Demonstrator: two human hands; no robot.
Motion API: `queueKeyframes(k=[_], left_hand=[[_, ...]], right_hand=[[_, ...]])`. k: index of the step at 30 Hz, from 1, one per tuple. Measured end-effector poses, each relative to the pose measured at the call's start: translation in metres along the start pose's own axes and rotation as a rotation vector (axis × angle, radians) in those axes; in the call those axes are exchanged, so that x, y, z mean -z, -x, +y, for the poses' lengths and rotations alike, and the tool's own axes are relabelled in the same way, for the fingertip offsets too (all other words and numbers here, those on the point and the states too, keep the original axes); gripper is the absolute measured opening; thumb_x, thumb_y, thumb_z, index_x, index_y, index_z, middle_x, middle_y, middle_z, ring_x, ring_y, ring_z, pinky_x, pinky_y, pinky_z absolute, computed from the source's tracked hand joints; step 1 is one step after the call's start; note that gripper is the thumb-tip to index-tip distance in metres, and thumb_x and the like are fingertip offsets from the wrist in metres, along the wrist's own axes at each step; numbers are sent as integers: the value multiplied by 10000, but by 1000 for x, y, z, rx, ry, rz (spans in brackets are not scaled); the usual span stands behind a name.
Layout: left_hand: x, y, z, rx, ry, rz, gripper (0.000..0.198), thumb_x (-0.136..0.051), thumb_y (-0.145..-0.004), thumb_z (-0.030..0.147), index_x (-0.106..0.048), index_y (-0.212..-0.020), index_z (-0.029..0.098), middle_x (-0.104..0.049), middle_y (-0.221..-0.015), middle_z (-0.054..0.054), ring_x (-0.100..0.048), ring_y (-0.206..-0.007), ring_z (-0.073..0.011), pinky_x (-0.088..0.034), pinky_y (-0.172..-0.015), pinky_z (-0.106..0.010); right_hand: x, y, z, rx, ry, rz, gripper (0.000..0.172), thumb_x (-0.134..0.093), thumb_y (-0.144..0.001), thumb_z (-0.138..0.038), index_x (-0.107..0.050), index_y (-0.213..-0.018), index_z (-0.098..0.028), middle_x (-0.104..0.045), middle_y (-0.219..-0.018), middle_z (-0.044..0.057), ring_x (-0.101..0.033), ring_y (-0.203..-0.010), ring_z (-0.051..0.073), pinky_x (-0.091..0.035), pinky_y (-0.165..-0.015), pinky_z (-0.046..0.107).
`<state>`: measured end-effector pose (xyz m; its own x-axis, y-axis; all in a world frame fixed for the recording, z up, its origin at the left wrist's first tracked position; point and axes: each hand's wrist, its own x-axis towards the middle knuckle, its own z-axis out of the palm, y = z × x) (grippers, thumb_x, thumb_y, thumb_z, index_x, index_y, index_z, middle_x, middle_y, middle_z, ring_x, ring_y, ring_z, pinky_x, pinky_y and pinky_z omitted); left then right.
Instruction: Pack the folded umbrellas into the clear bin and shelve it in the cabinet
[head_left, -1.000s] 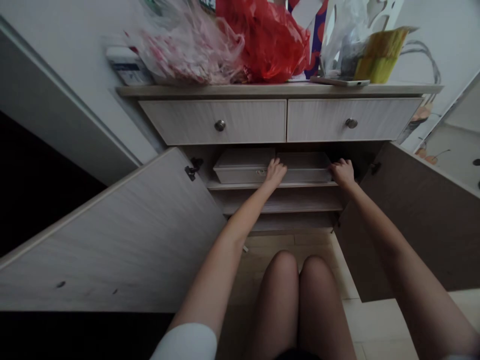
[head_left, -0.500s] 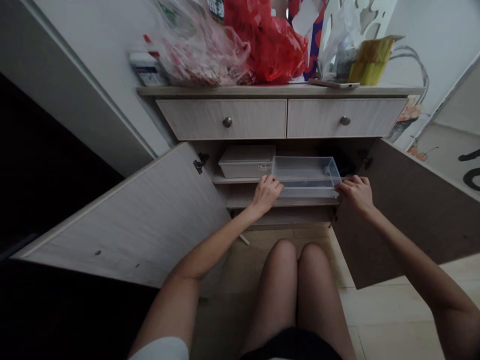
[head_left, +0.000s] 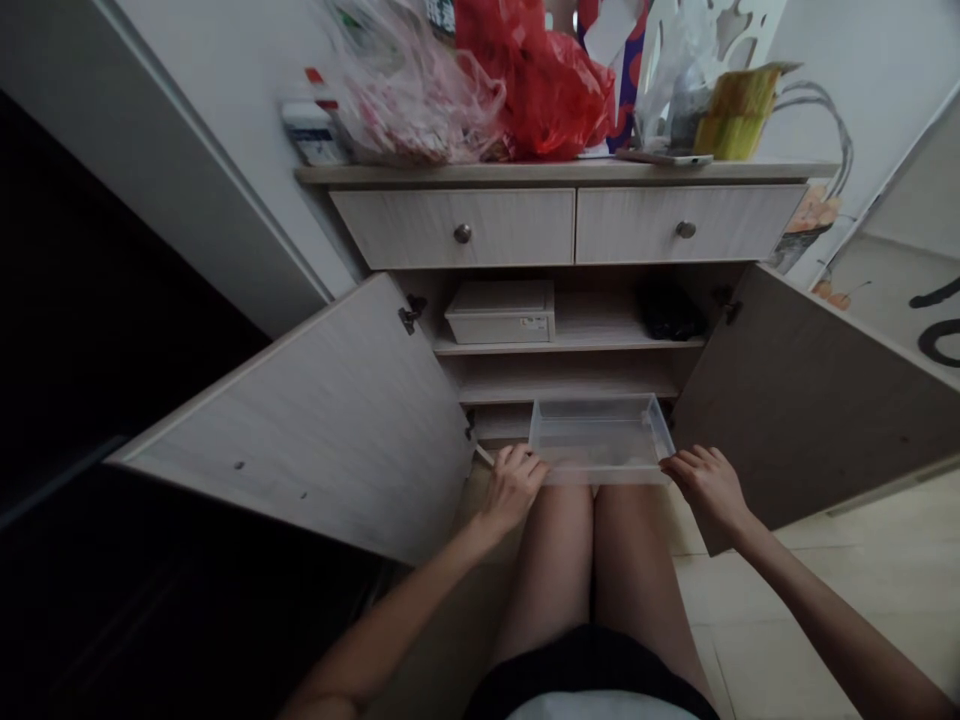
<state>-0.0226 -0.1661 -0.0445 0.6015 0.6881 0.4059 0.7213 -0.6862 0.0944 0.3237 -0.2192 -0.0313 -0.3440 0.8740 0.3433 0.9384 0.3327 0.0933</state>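
A clear plastic bin [head_left: 592, 440] is held level just above my knees, in front of the open cabinet. My left hand [head_left: 515, 485] grips its near left corner, fingers closed on the rim. At the near right corner, my right hand [head_left: 703, 482] pinches the edge the same way. Nothing distinct shows inside the bin. Behind it, a white lidded storage box [head_left: 501, 312] sits on the upper shelf [head_left: 592, 320] at the left. A black bundle [head_left: 670, 311] lies at that shelf's right end.
Both cabinet doors, left [head_left: 322, 420] and right [head_left: 832, 400], stand swung outward on either side of my arms. Two knobbed drawers [head_left: 517, 228] are closed above. The countertop carries a red plastic bag [head_left: 559, 95], a clear bag [head_left: 420, 105], a white bottle [head_left: 315, 130] and a yellow pouch [head_left: 739, 112].
Both hands have drawn the clear bin out from the upper shelf level, down and toward me over my knees. The upper shelf's right part and the black bundle now show.
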Motion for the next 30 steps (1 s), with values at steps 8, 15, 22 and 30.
queueKeyframes(k=[8,15,22,30], left_hand=[[-12,11,-1,138,197,27,248,-521,-961,339,-758,-952,265,-750,-928,-74,-604,-1062,-276,-401,-975,-489],[-52,-11,-6,912,795,143,711,-426,-911,630,-421,-1498,229,-383,-1584,-130,-278,-1497,-314,-260,-1191,-530],[-61,-12,-4,867,1159,115,728,-363,-901,701,-427,-1502,296,-391,-1584,-22,-203,-1523,-229,-185,-1247,-420],[-64,-9,-9,854,1175,108,844,-379,-845,781,-411,-1511,263,-314,-1621,-41,-150,-1533,-238,-167,-1254,-417]], right_hand=[[-9,1,-3,48,-10,-18,220,-541,-983,-190,-741,-902,-232,-724,-842,42,-578,-804,193,-280,-718,336],[-4,-6,-3,67,-2,-72,181,-596,-940,-166,-748,-885,-247,-734,-835,33,-596,-840,199,-308,-726,339],[12,-49,16,-44,-94,-360,148,-700,-873,-416,-766,-968,-323,-759,-954,11,-670,-908,217,-386,-707,297],[-16,-219,103,-540,42,-182,434,-510,-973,-413,-631,-1299,-154,-662,-1197,184,-635,-1061,282,-466,-781,324]])
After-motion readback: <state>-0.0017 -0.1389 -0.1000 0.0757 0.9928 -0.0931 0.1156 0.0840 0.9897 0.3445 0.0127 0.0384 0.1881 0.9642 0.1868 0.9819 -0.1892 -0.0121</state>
